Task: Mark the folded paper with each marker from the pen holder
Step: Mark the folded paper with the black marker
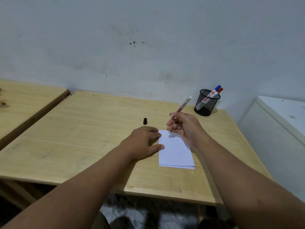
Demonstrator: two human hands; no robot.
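Observation:
A folded white paper [175, 150] lies on the wooden table [92, 138]. My left hand [143, 142] rests flat at the paper's left edge, fingertips touching it. My right hand [183, 125] hovers over the paper's far end, gripping a white marker [182, 105] whose back end points up and away; its tip is hidden in my fingers. A small black cap [145, 121] stands on the table just beyond my left hand. The black mesh pen holder [206, 103] stands at the back right with a blue marker [217, 88] and a red marker [220, 90] in it.
A second wooden table [24, 103] adjoins on the left with a gap between. A white cabinet [280, 123] stands to the right of the table. The grey wall runs right behind the holder.

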